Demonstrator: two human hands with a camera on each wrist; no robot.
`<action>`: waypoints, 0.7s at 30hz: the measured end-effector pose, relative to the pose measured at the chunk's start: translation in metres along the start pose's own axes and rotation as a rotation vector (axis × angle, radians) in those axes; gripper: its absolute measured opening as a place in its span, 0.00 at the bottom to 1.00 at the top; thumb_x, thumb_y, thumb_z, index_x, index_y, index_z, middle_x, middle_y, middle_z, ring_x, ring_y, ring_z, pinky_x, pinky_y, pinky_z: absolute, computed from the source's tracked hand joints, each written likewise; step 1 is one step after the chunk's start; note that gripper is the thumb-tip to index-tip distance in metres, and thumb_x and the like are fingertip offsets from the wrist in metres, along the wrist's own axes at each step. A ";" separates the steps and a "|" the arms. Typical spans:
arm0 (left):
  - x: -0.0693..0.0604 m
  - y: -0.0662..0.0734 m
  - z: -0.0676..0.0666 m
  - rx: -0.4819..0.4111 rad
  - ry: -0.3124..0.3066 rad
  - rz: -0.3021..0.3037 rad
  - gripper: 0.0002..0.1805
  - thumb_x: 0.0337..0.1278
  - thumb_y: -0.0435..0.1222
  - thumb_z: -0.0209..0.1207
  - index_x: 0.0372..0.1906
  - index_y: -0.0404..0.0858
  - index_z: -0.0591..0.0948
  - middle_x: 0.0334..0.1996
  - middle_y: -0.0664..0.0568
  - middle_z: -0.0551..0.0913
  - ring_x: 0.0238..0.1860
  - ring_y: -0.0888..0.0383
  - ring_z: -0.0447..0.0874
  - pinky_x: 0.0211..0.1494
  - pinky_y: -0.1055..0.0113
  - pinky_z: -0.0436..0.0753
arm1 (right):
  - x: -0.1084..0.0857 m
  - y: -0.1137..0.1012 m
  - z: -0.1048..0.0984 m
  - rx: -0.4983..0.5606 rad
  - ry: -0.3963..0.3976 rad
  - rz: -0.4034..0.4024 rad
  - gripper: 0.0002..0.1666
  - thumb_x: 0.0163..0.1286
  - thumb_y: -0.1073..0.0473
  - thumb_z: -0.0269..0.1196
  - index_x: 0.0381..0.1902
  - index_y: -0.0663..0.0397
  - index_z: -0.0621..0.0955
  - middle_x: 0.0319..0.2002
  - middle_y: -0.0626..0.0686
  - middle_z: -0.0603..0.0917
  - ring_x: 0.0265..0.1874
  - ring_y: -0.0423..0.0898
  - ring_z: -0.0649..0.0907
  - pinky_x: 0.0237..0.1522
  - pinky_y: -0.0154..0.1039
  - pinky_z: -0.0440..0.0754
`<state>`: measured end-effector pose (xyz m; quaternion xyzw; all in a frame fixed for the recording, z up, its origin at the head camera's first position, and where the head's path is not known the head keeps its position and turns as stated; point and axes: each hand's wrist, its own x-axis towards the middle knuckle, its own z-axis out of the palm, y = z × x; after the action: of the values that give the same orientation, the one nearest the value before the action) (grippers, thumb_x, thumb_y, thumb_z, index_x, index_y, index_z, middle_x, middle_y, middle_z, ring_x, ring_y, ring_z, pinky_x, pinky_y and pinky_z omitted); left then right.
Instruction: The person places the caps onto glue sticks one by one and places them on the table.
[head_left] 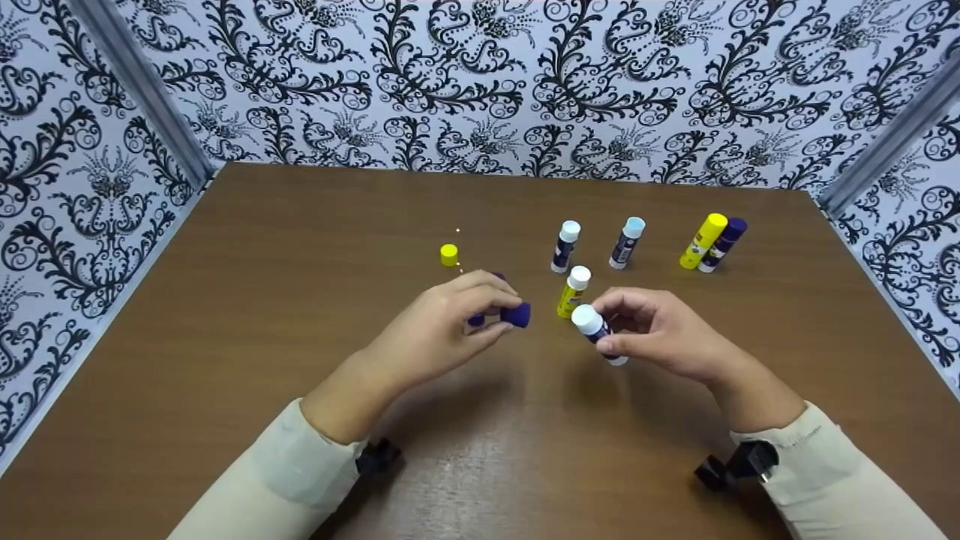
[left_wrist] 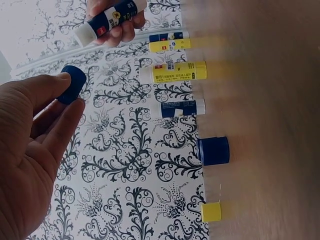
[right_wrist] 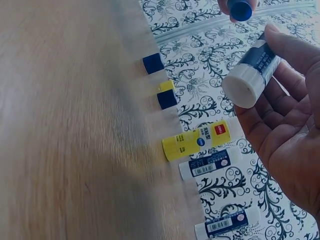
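Above a brown wood-grain table [head_left: 300, 247], in the head view, a dark-blue cylindrical cap [head_left: 517, 315] is pinched by the left hand [head_left: 442, 330], and a tilted navy-and-white cylindrical glue stick [head_left: 595, 327] is gripped by the right hand [head_left: 667, 334]. From the left wrist, cap and glue stick are seen apart; from the right, the glue stick's round white end is shown.

In the head view, the left hand [head_left: 442, 326] partly hides two dark caps [right_wrist: 153, 64] on the tabletop [head_left: 187, 337], whose near edge the frame cuts off. Fingers of the right hand [head_left: 667, 334] cover part of the held glue stick [head_left: 592, 325]. Specks [head_left: 457, 230] toward the tabletop's far edge (some close to the yellow cap [head_left: 448, 256]) are too small to tell. Both sleeves [head_left: 277, 465] are cropped.
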<state>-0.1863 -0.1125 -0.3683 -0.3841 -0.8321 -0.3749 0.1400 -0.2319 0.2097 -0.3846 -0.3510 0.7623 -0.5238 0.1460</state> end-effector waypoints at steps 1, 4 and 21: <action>0.000 0.000 0.000 -0.006 -0.002 0.000 0.12 0.67 0.32 0.67 0.53 0.35 0.86 0.51 0.47 0.86 0.50 0.56 0.87 0.54 0.69 0.89 | 0.000 0.000 0.001 -0.004 -0.005 -0.010 0.18 0.67 0.71 0.69 0.54 0.60 0.82 0.45 0.51 0.85 0.39 0.45 0.84 0.40 0.34 0.88; 0.000 0.002 0.001 -0.021 -0.010 0.000 0.12 0.66 0.32 0.67 0.53 0.34 0.86 0.51 0.47 0.85 0.50 0.56 0.87 0.56 0.72 0.87 | 0.000 0.000 0.002 -0.011 -0.017 -0.031 0.18 0.67 0.71 0.69 0.54 0.59 0.82 0.44 0.51 0.85 0.38 0.45 0.84 0.38 0.34 0.87; 0.000 0.012 0.005 -0.025 -0.066 0.000 0.14 0.64 0.30 0.68 0.53 0.34 0.86 0.52 0.47 0.85 0.53 0.57 0.89 0.58 0.74 0.86 | 0.000 -0.006 0.012 -0.045 -0.052 -0.059 0.19 0.68 0.70 0.69 0.56 0.52 0.84 0.46 0.52 0.85 0.41 0.47 0.83 0.38 0.36 0.88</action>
<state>-0.1769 -0.1032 -0.3652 -0.3981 -0.8314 -0.3723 0.1080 -0.2221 0.2005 -0.3839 -0.3899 0.7593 -0.5013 0.1421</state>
